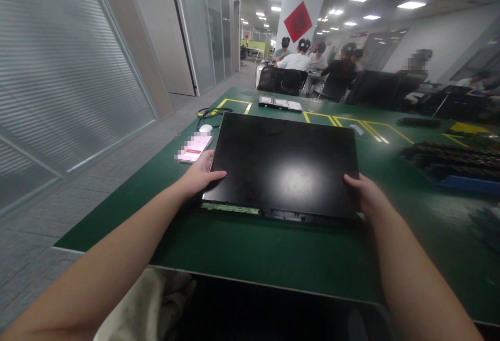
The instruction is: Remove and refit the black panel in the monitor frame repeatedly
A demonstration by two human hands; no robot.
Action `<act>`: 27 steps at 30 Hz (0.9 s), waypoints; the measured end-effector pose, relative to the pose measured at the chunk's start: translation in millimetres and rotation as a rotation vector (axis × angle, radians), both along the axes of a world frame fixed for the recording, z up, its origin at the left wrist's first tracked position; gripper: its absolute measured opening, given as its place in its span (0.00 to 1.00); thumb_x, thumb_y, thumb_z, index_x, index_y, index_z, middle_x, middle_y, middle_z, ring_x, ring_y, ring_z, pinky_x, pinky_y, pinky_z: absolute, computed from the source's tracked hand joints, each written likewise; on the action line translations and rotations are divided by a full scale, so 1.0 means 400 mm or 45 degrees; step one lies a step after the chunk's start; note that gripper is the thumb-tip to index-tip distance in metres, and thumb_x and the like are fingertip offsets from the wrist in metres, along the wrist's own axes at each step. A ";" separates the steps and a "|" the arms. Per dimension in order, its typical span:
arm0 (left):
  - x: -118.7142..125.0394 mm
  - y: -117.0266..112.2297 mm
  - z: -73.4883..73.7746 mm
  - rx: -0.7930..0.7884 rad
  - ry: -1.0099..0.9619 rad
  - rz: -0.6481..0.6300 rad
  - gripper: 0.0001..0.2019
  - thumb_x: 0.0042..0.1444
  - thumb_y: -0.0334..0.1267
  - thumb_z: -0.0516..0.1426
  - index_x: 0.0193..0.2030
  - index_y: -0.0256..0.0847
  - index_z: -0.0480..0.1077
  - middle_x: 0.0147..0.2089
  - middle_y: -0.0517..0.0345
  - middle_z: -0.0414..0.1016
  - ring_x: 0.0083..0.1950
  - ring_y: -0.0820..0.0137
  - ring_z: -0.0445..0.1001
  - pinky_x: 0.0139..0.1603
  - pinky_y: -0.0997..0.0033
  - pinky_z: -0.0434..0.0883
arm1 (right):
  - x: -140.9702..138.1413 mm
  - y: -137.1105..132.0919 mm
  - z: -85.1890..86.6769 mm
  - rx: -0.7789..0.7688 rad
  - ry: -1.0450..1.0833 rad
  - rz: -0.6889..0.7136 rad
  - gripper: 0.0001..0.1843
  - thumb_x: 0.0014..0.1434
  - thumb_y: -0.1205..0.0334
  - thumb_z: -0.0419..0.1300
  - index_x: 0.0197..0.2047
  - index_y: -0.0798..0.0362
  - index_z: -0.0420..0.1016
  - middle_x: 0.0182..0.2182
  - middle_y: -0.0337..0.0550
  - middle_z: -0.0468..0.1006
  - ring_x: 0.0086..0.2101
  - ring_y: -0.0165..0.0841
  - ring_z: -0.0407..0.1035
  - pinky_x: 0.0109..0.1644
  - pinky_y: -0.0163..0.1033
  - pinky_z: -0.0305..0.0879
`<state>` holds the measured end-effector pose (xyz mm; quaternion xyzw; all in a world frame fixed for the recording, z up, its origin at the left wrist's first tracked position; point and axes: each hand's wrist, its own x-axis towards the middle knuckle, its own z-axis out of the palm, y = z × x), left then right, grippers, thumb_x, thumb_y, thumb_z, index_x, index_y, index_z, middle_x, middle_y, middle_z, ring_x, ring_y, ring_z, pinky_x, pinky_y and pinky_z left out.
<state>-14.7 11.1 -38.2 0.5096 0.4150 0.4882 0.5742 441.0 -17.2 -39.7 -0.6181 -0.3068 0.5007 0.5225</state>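
Observation:
A large black glossy panel [285, 161] lies flat on the green table [253, 247], with a thin green circuit strip [229, 207] showing along its near edge. My left hand [201, 174] grips the panel's near left corner, thumb on top and fingers round the edge. On the near right corner my right hand [365, 195] holds the panel the same way. Both forearms reach in from the bottom of the view.
A phone with a pink screen [194, 148] and a white mouse [205, 128] lie left of the panel. Black cable [211, 113] and flat trays [280, 103] sit behind it. Dark parts on a blue tray [457, 166] lie at the right. Several people sit at far tables.

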 end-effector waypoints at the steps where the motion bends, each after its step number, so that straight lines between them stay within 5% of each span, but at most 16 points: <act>1: 0.000 0.000 0.000 -0.001 0.001 0.001 0.31 0.43 0.26 0.70 0.52 0.41 0.62 0.47 0.52 0.83 0.54 0.51 0.82 0.60 0.43 0.73 | 0.000 0.000 0.000 0.000 -0.003 -0.001 0.21 0.47 0.62 0.69 0.47 0.46 0.76 0.36 0.45 0.84 0.32 0.45 0.80 0.35 0.49 0.77; 27: -0.001 -0.002 -0.001 -0.026 -0.012 0.010 0.33 0.43 0.26 0.71 0.53 0.43 0.62 0.47 0.52 0.83 0.53 0.51 0.82 0.58 0.44 0.75 | 0.001 -0.007 -0.002 0.003 -0.099 0.030 0.25 0.48 0.59 0.70 0.51 0.43 0.76 0.36 0.44 0.85 0.30 0.43 0.79 0.29 0.45 0.74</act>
